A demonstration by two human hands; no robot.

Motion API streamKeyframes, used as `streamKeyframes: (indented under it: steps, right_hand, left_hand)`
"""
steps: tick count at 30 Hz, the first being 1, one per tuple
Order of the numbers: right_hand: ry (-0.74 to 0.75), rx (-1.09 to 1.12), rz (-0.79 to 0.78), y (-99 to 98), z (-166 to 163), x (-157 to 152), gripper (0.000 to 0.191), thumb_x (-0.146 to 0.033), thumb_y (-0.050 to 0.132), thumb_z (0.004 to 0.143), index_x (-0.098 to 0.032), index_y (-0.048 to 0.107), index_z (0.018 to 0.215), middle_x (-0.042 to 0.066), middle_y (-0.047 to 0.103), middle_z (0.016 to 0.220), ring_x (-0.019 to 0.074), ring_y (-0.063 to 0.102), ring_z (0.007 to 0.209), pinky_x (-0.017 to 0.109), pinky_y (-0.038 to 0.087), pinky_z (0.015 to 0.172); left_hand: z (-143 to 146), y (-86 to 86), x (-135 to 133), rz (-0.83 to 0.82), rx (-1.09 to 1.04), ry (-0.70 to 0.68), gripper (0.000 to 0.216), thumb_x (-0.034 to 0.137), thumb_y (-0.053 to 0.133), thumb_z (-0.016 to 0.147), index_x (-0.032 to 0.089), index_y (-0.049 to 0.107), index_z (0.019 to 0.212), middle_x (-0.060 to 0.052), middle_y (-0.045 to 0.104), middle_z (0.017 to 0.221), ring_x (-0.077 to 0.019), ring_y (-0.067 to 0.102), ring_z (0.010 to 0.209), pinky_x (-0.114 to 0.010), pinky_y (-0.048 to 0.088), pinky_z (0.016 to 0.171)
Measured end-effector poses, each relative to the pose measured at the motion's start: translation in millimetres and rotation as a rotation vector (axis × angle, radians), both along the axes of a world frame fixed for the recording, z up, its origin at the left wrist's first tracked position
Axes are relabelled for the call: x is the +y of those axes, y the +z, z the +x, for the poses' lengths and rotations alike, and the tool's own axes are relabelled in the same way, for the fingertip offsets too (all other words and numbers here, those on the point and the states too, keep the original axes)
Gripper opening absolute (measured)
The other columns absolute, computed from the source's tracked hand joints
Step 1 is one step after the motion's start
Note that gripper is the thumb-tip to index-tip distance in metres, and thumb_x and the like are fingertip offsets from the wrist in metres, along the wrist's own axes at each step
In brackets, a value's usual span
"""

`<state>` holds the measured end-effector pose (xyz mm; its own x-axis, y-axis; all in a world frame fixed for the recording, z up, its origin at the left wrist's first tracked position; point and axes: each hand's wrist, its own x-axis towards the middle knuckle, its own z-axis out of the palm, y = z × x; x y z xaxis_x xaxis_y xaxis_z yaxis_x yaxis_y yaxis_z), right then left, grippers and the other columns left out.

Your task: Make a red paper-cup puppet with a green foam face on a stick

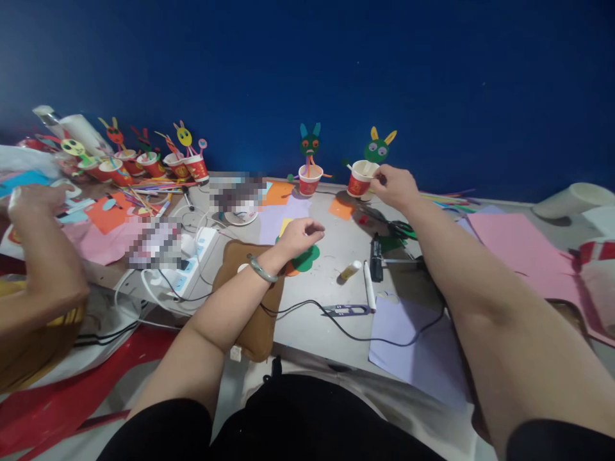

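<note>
My right hand (396, 186) reaches far across the table and pinches the rim of a red-and-white paper cup (359, 180) that carries a green paper animal head with yellow ears (377, 149). My left hand (302, 235) rests loosely curled, holding nothing I can see, just above a green paper cut-out (307, 258); a bangle sits on that wrist. A second cup (309, 180) with a green head and blue ears stands a little to the left.
Another person's arm (36, 250) is at the left edge. Several finished cup figures (154, 163) line the far left. Power strip (192, 262), glue stick (350, 270), marker (376, 257), thread snips (348, 311), cables, coloured paper sheets (519, 246) lie around.
</note>
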<state>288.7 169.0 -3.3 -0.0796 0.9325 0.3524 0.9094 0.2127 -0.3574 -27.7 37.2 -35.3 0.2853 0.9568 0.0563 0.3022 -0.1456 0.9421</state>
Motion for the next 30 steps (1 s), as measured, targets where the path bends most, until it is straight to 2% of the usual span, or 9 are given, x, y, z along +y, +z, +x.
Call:
streamKeyframes:
  steps: [4, 8, 15, 20, 24, 30]
  right_hand:
    - [-0.010, -0.013, 0.004, -13.7, 8.0, 16.4, 0.010, -0.041, 0.071, 0.094, -0.032, 0.074, 0.092, 0.015, 0.087, 0.098, 0.0368, 0.071, 0.087, 0.043, 0.043, 0.073]
    - [0.010, -0.012, -0.008, -21.3, 6.3, 25.2, 0.017, -0.047, 0.072, 0.093, -0.031, 0.076, 0.094, 0.014, 0.085, 0.093, 0.0358, 0.069, 0.084, 0.042, 0.041, 0.072]
    - [0.030, -0.022, -0.020, -27.7, -8.4, 29.1, 0.018, -0.047, 0.071, 0.092, -0.030, 0.074, 0.091, 0.015, 0.085, 0.092, 0.0338, 0.068, 0.084, 0.042, 0.041, 0.073]
    - [0.038, 0.002, -0.055, -23.4, -18.2, 29.2, 0.008, -0.036, 0.071, 0.090, -0.029, 0.072, 0.086, 0.014, 0.086, 0.093, 0.0332, 0.069, 0.085, 0.043, 0.045, 0.077]
    - [0.050, 0.017, -0.096, -14.5, -22.9, 28.7, 0.011, -0.032, 0.073, 0.089, -0.030, 0.068, 0.080, 0.011, 0.083, 0.084, 0.0309, 0.068, 0.082, 0.042, 0.047, 0.078]
    - [0.062, -0.073, -0.117, -8.9, -24.5, 26.3, 0.011, -0.037, 0.071, 0.093, -0.031, 0.073, 0.084, 0.010, 0.084, 0.088, 0.0340, 0.072, 0.088, 0.043, 0.051, 0.081]
  left_hand:
    - [0.0, -0.3, -0.4, 0.003, -0.007, -0.011, 0.004, 0.013, 0.086, 0.092, 0.016, 0.087, 0.095, -0.008, 0.089, 0.097, -0.0193, 0.080, 0.091, -0.032, 0.059, 0.088]
    - [1.3, -3.1, 0.0, 0.015, -0.016, -0.022, 0.003, 0.016, 0.087, 0.091, 0.018, 0.086, 0.091, -0.005, 0.088, 0.092, -0.0197, 0.080, 0.089, -0.033, 0.062, 0.089]
    - [4.7, -3.1, -0.7, -0.012, -0.010, -0.014, 0.005, 0.013, 0.087, 0.092, 0.018, 0.087, 0.091, -0.006, 0.089, 0.094, -0.0193, 0.080, 0.090, -0.033, 0.061, 0.089]
    - [4.5, -3.7, 0.1, -0.010, -0.007, -0.026, 0.004, 0.014, 0.087, 0.092, 0.018, 0.087, 0.091, -0.006, 0.089, 0.094, -0.0192, 0.080, 0.090, -0.032, 0.060, 0.087]
    - [4.4, -5.2, 1.1, 0.006, -0.017, -0.036, 0.004, 0.014, 0.086, 0.092, 0.019, 0.087, 0.091, -0.005, 0.089, 0.094, -0.0193, 0.080, 0.089, -0.033, 0.061, 0.088]
    - [4.5, -5.9, 1.9, 0.006, 0.012, -0.049, 0.003, 0.015, 0.085, 0.094, 0.017, 0.087, 0.095, -0.007, 0.089, 0.097, -0.0194, 0.080, 0.091, -0.033, 0.061, 0.089]
